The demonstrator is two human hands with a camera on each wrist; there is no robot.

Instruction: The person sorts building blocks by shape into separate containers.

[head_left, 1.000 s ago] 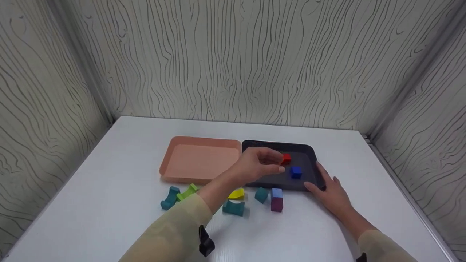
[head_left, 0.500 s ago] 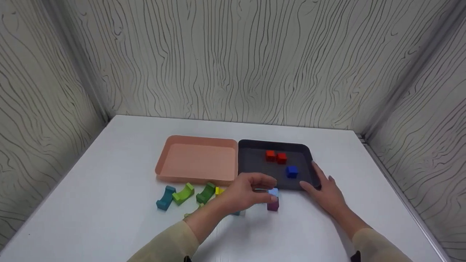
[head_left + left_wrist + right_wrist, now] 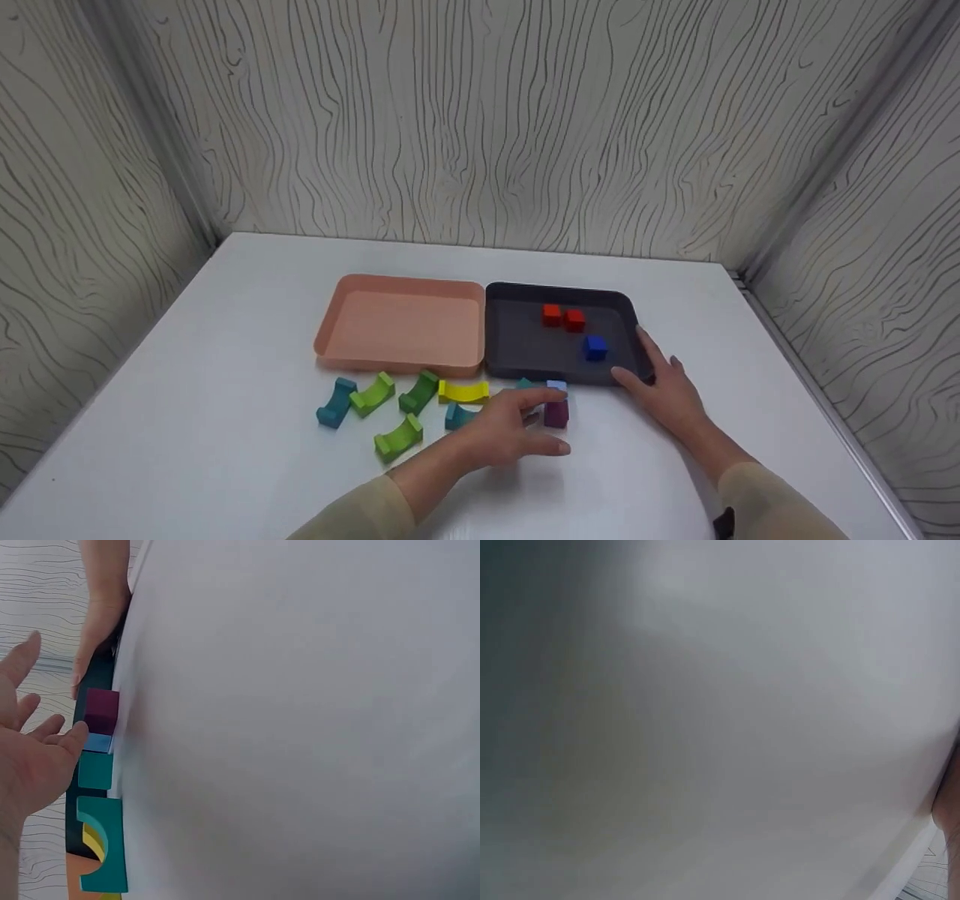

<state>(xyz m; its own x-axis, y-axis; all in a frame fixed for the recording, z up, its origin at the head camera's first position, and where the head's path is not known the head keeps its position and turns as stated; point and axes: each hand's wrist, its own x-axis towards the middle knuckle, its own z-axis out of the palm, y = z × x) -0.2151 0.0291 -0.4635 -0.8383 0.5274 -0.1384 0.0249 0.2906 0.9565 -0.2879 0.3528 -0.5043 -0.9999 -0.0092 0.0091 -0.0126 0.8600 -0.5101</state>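
Observation:
My left hand (image 3: 506, 429) hovers over the table beside a purple block (image 3: 556, 415), thumb and fingers apart with nothing held. A light blue block (image 3: 556, 385) stands against the purple one, and a teal block (image 3: 95, 770) is next to it, partly hidden by the hand in the head view. My right hand (image 3: 673, 394) rests at the near right corner of the black tray (image 3: 517, 366), thumb on the front rim and fingers along the side. Inside that tray lie two red cubes (image 3: 574, 320) and a blue cube (image 3: 595, 348).
A pink tray (image 3: 405, 326) sits left of the black one, their rims side by side. In front lie several arched blocks: teal (image 3: 336, 403), light green (image 3: 399, 437), dark green (image 3: 418, 391) and yellow (image 3: 463, 391). Patterned walls (image 3: 465, 120) bound the white table.
My left hand has drawn back from above the black tray toward the near purple block, its thumb and fingers spreading apart. Both red cubes are now uncovered. The right hand stays at the tray.

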